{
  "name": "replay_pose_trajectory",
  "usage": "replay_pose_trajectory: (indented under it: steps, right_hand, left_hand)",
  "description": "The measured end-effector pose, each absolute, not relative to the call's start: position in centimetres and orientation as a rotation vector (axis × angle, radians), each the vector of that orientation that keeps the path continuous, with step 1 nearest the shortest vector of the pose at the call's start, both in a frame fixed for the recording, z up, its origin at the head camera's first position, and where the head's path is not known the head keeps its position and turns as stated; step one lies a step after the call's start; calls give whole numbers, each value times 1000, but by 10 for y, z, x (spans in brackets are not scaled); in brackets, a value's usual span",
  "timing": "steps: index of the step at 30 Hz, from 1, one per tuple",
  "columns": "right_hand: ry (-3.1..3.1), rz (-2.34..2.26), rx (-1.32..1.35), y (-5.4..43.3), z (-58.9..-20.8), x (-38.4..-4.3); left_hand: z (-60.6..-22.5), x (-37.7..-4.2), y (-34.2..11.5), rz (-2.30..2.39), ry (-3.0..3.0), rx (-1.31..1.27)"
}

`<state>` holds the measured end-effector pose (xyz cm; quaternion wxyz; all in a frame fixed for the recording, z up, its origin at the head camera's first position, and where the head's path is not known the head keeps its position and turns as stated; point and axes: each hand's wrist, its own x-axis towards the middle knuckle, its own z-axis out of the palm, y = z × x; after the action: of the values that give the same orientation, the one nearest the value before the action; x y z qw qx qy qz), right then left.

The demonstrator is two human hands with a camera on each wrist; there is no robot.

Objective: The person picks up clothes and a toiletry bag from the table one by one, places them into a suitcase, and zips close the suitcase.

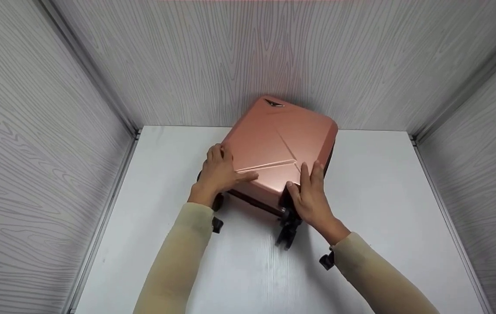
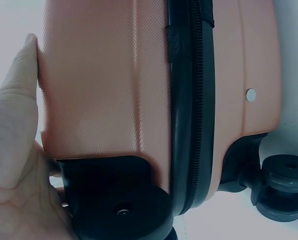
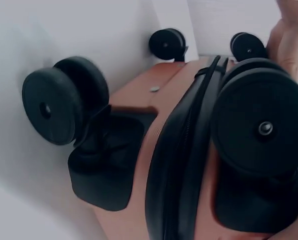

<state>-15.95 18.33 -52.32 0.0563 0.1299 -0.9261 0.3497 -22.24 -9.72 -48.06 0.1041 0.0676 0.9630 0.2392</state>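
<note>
A rose-pink hard-shell suitcase (image 1: 270, 144) lies at an angle with its front face up, its wheeled end toward me. My left hand (image 1: 219, 174) rests on its near left corner, the thumb straight along the shell. At the near right corner my right hand (image 1: 313, 196) lies with fingers extended on the front face and the thumb beside a black wheel housing. A black zipper band (image 2: 191, 100) runs round the side in the left wrist view. Black double caster wheels (image 3: 54, 105) stick out from the wheeled end in the right wrist view.
The suitcase is on a white tabletop (image 1: 383, 196). Grey wood-grain panels stand at the back (image 1: 178, 65), the left (image 1: 21, 152) and the right (image 1: 483, 131). The suitcase's far end is close to the back panel (image 1: 361, 78).
</note>
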Motion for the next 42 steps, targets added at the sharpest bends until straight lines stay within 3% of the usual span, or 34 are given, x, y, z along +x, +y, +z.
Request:
replay_pose_trajectory:
  steps: [25,42]
  right_hand:
    - [-2911,1369,425,252,-523,-223]
    - [-2854,1405,411,253,-533,-230]
  left_hand:
    - [-462,-185,-68,429,2937,156]
    - [-486,-187,-70,692,2957,126]
